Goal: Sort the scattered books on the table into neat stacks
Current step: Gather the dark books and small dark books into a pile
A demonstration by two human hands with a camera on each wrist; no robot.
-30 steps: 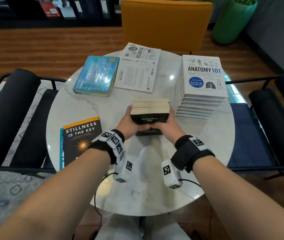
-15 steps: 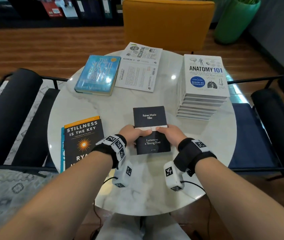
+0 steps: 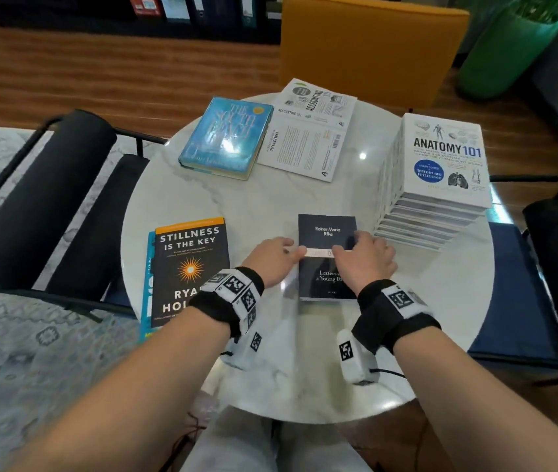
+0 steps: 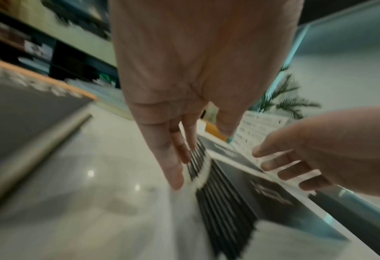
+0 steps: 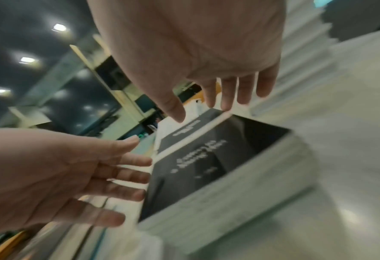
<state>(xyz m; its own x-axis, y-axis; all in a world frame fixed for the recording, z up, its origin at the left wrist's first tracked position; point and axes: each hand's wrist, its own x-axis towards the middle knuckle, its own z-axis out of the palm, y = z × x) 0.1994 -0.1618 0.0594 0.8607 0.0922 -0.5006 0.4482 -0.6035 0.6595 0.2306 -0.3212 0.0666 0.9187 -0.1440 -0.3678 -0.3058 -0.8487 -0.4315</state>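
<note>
A small stack of black "Letters to a Young Poet" books (image 3: 325, 230) lies flat near the middle of the round marble table (image 3: 304, 386). My left hand (image 3: 287, 251) has straight fingers against the stack's left side; the left wrist view shows the left hand (image 4: 180, 158) by the spines of the stack (image 4: 262, 198). My right hand (image 3: 349, 247) lies open over the right half of the cover. In the right wrist view, the right hand (image 5: 206, 105) spreads its fingers above the stack (image 5: 206, 158), with the left hand (image 5: 126, 176) alongside. Neither hand grips anything.
A tall "Anatomy 101" stack (image 3: 441, 158) stands just right of my right hand. "Stillness Is the Key" (image 3: 189, 264) lies on a blue book (image 3: 149, 284) at left. At the back lie a blue hardback (image 3: 228, 137) and an "Accounting 101" cover (image 3: 308, 131). Chairs ring the table.
The small stack, held on its edge between both hands a second ago, now lies flat. Both hands have let go and slid forward along its sides with fingers straightened.
</note>
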